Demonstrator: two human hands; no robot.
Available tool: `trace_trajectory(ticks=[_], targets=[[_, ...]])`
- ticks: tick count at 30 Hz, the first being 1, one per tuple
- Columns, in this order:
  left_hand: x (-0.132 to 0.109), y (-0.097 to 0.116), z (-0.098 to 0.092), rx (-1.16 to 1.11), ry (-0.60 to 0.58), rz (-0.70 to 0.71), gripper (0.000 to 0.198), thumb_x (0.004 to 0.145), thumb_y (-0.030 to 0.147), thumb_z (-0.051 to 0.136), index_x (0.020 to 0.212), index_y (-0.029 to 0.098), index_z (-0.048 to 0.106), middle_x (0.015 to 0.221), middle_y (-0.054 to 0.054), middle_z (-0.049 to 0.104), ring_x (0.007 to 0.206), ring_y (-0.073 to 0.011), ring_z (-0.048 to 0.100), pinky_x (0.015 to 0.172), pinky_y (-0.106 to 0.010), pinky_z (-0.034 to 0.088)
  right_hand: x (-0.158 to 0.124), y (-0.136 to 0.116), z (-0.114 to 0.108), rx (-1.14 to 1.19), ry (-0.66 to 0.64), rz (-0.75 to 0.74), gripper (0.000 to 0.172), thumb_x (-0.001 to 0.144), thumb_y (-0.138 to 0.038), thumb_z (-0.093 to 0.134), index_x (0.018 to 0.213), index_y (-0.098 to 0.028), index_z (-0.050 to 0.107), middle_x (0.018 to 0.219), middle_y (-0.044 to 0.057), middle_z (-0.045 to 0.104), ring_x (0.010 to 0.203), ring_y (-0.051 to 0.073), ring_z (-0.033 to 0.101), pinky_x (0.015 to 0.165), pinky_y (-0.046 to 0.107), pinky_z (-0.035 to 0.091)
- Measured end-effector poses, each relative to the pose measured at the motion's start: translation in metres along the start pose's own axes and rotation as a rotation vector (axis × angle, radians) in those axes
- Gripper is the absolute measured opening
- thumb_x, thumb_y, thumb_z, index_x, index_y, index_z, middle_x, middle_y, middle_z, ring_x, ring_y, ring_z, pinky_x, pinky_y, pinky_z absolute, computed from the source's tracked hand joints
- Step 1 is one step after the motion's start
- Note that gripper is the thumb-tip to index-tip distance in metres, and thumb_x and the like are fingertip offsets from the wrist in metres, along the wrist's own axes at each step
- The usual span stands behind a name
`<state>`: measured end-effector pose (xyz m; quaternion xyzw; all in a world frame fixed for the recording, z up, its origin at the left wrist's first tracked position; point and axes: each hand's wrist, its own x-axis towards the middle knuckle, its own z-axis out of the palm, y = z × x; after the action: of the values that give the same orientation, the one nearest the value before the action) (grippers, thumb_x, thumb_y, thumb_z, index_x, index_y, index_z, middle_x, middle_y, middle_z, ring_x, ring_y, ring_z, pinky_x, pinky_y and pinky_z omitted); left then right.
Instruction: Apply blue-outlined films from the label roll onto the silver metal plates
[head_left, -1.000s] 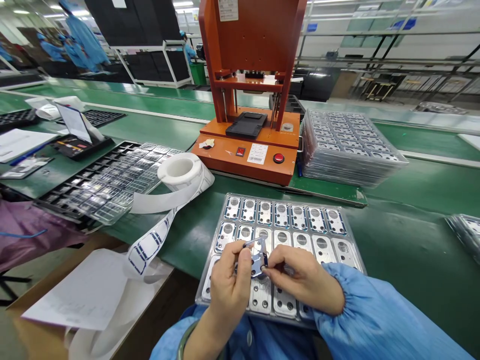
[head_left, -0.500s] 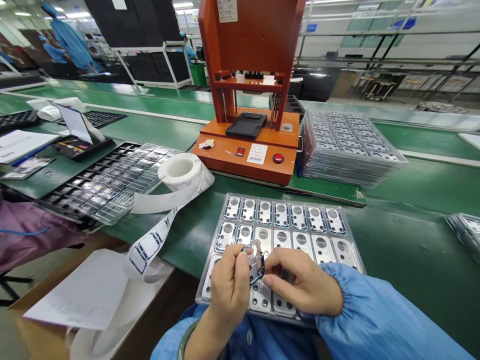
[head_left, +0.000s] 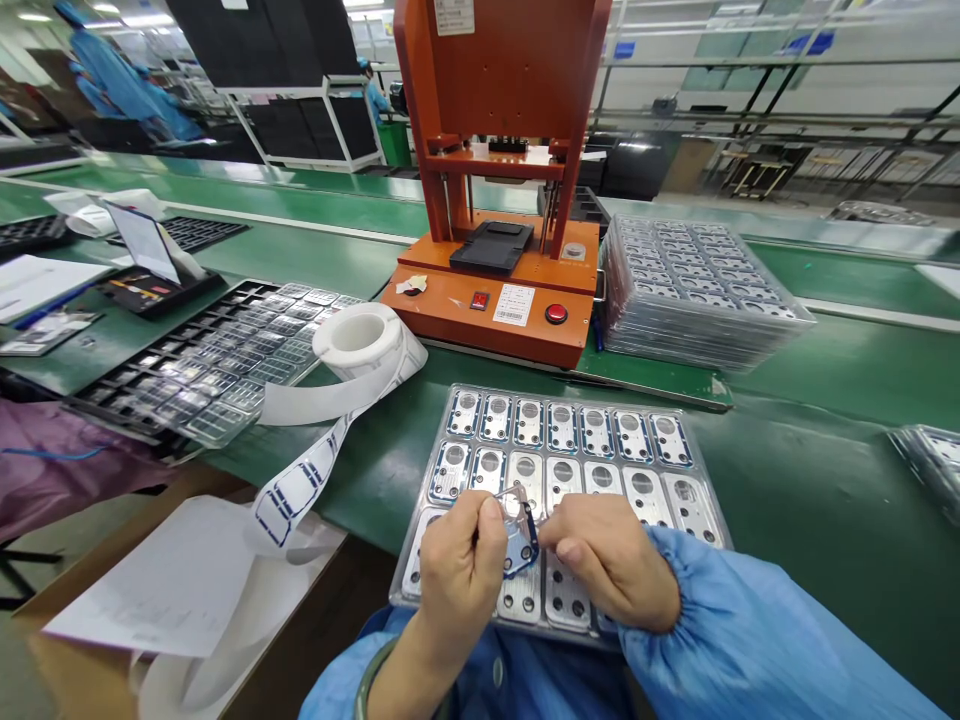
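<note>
Metal plate (head_left: pixel 517 548) is pinched between thumb and index of the left hand (head_left: pixel 459 560); those fingers are clamped on its upper left edge. Right hand (head_left: pixel 611 555) is held at the opposite edge, fingers curled, index tip placed right at the plate's side; whether anything is gripped there can't be told. Plate is held tilted above the near half of a clear plastic tray (head_left: pixel 696 455), which is set on the green worktop (head_left: pixel 810 460).

Labels: a white barcode label (head_left: pixel 514 305) is stuck on the front of the orange press (head_left: pixel 450 318); another label (head_left: pixel 455 15) is fixed on its upper panel. Print on both is too small to be read.

Materials: plate is silver, rounded at the corners, edged in dark blue, with dark round holes and a clear part at the top. Similar plates are seated in rows in the tray. More filled clear trays are piled in a stack (head_left: pixel 697 290) beside the press. White roll (head_left: pixel 360 362) is laid left of it, its glossy strip (head_left: pixel 296 500) marked with dark blue frame outlines.
</note>
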<state>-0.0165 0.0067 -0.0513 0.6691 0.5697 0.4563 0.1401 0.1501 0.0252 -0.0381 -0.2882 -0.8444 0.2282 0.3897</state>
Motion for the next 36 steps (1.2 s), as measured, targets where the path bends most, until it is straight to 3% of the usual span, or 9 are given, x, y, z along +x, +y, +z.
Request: trace_trajectory(ticks=[8, 12, 15, 18, 20, 25, 29, 32, 36], targets=[[0.001, 0.004, -0.001, -0.065, -0.031, -0.126, 0.031, 0.089, 0.028, 0.038, 0.061, 0.020, 0.050, 0.046, 0.006, 0.041, 0.040, -0.0087, 0.040, 0.044, -0.021, 0.032, -0.007, -0.005, 0.003, -0.265, 0.151, -0.111, 0.046, 0.100, -0.032, 0.024, 0.080, -0.015, 0.062, 0.054, 0.005, 0.054, 0.048, 0.018, 0.046, 0.047, 0.032, 0.030], [0.002, 0.009, -0.004, -0.166, 0.030, -0.297, 0.031, 0.088, 0.031, 0.039, 0.061, 0.020, 0.050, 0.048, 0.006, 0.039, 0.043, -0.0097, 0.039, 0.046, -0.021, 0.032, -0.005, -0.008, 0.002, -0.107, 0.164, 0.056, 0.040, 0.098, -0.032, 0.030, 0.082, -0.016, 0.062, 0.058, 0.004, 0.057, 0.050, 0.016, 0.051, 0.050, 0.029, 0.035], [0.003, 0.010, -0.006, -0.214, 0.039, -0.354, 0.033, 0.088, 0.033, 0.038, 0.060, 0.020, 0.050, 0.050, 0.005, 0.041, 0.046, -0.0102, 0.039, 0.046, -0.021, 0.032, 0.001, -0.008, 0.003, 0.141, 0.008, 0.257, 0.030, 0.094, -0.037, 0.043, 0.082, -0.017, 0.061, 0.063, 0.002, 0.060, 0.054, 0.014, 0.054, 0.051, 0.025, 0.039], [0.004, 0.008, -0.007, -0.236, 0.016, -0.343, 0.033, 0.088, 0.034, 0.038, 0.061, 0.020, 0.050, 0.051, 0.005, 0.043, 0.047, -0.0106, 0.040, 0.047, -0.022, 0.032, 0.005, -0.006, 0.006, 0.284, -0.159, 0.364, 0.027, 0.090, -0.038, 0.051, 0.073, -0.017, 0.058, 0.061, -0.001, 0.055, 0.053, 0.012, 0.049, 0.048, 0.022, 0.037], [0.004, 0.008, -0.007, -0.249, 0.031, -0.350, 0.032, 0.088, 0.034, 0.039, 0.061, 0.020, 0.050, 0.052, 0.005, 0.043, 0.048, -0.0107, 0.040, 0.047, -0.022, 0.032, 0.006, -0.006, 0.007, 0.333, -0.194, 0.390, 0.031, 0.090, -0.036, 0.051, 0.065, -0.018, 0.054, 0.058, -0.002, 0.050, 0.052, 0.011, 0.046, 0.048, 0.022, 0.035], [0.002, 0.008, -0.007, -0.292, 0.002, -0.339, 0.033, 0.088, 0.035, 0.039, 0.061, 0.020, 0.050, 0.052, 0.005, 0.043, 0.047, -0.0104, 0.040, 0.047, -0.022, 0.032, 0.005, -0.004, 0.007, 0.541, -0.171, 0.490, 0.032, 0.086, -0.044, 0.056, 0.067, -0.018, 0.054, 0.057, -0.002, 0.049, 0.051, 0.011, 0.044, 0.047, 0.022, 0.035], [0.000, 0.004, -0.006, -0.328, -0.145, -0.236, 0.032, 0.089, 0.032, 0.038, 0.062, 0.019, 0.049, 0.053, 0.005, 0.043, 0.047, -0.0095, 0.041, 0.047, -0.021, 0.032, 0.005, 0.000, 0.007, 0.751, -0.079, 0.624, 0.034, 0.082, -0.052, 0.060, 0.082, -0.018, 0.056, 0.061, -0.003, 0.052, 0.049, 0.011, 0.049, 0.048, 0.022, 0.041], [0.000, 0.000, -0.004, -0.340, -0.256, -0.142, 0.032, 0.090, 0.029, 0.037, 0.061, 0.019, 0.048, 0.052, 0.005, 0.041, 0.046, -0.0087, 0.040, 0.047, -0.020, 0.032, 0.005, 0.002, 0.007, 0.763, -0.059, 0.686, 0.036, 0.084, -0.053, 0.058, 0.077, -0.018, 0.056, 0.053, -0.004, 0.050, 0.044, 0.011, 0.048, 0.046, 0.021, 0.039], [-0.006, -0.003, 0.000, -0.308, -0.311, -0.147, 0.035, 0.090, 0.031, 0.036, 0.058, 0.019, 0.042, 0.051, 0.004, 0.038, 0.048, -0.0085, 0.039, 0.048, -0.021, 0.031, 0.000, 0.002, 0.008, 0.666, -0.112, 0.738, 0.042, 0.082, -0.057, 0.059, 0.070, -0.017, 0.057, 0.050, -0.003, 0.051, 0.047, 0.012, 0.049, 0.050, 0.022, 0.039]])
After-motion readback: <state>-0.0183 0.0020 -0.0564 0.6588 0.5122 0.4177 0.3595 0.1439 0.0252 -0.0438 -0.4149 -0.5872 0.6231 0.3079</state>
